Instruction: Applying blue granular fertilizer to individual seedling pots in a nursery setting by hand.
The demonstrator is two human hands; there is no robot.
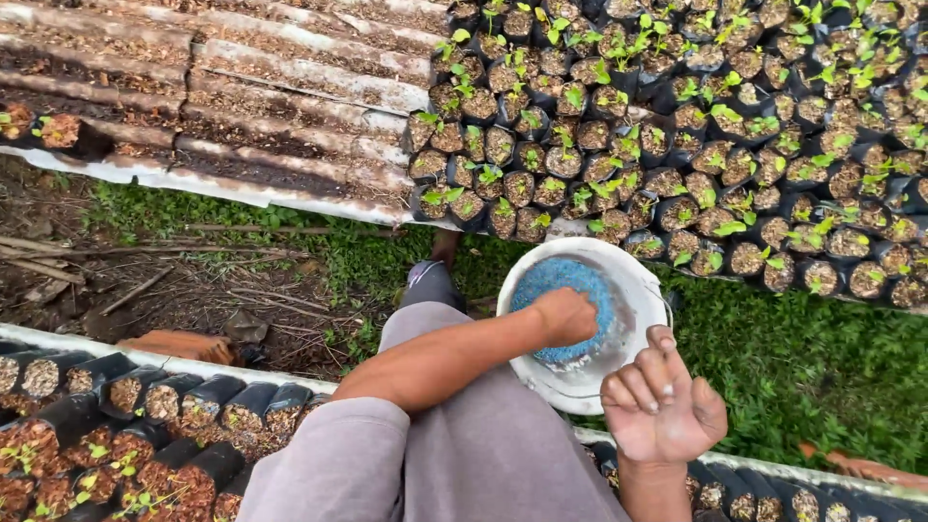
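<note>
Grass [793,358] runs between beds of seedling bags [677,135], where a white bucket [638,290] of blue granules [551,285] stands. Left hand [565,317] is closed down in the granules; right hand [662,406] hovers just beside the rim, palm up, fingers loosely curled, empty

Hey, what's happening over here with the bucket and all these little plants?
A person stands on a grass strip between beds of seedlings in black nursery bags. Their left hand is reaching into a white bucket, closing on the blue granules that fill its bottom. The right hand is held open, palm up, beside the bucket's near rim, and looks empty. More bagged seedlings sit in the bed at the person's near side. A bare stretch of corrugated sheet lies on the far bed.
</note>
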